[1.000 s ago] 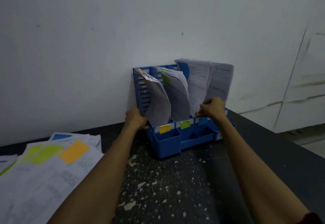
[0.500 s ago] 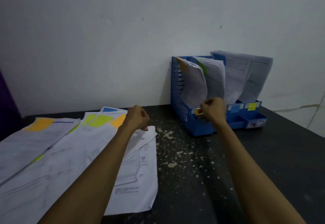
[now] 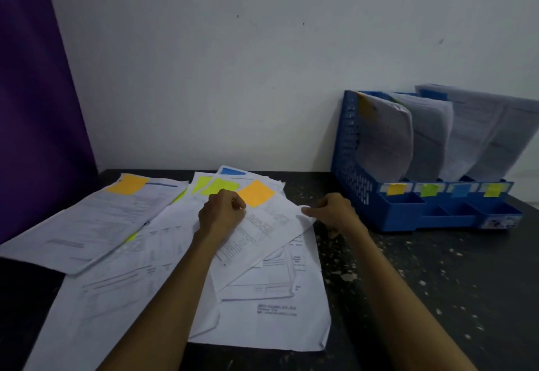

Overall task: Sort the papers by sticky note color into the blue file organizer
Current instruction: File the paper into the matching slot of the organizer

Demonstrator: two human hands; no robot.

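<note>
Observer: Loose papers [image 3: 256, 321] fanned over the left half of the dark speckled table [image 3: 437, 283], overlapping. Green sticky notes [image 3: 218, 186] show at the far edges.

Recorder: Hands?

Observer: Right hand [image 3: 335, 213] pinches the right corner of the top sheet [image 3: 262, 233], with the corner lifted off the pile. That sheet carries an orange sticky note [image 3: 256, 193].

Recorder: Left?

Observer: Left hand [image 3: 223, 213] knuckles-up on the same sheet, fingers curled, just beside the orange note. Cannot tell whether they grip the paper or only rest on it.

Recorder: Organizer?

Observer: Blue file organizer [image 3: 350, 152] on the table at right, against the white wall [image 3: 233, 64], apart from both hands. Filed papers [image 3: 388, 143] stand bowed in its slots. Colour tabs [image 3: 428, 190] on the front rail, left to right: orange-yellow, green, blue, yellow.
</note>
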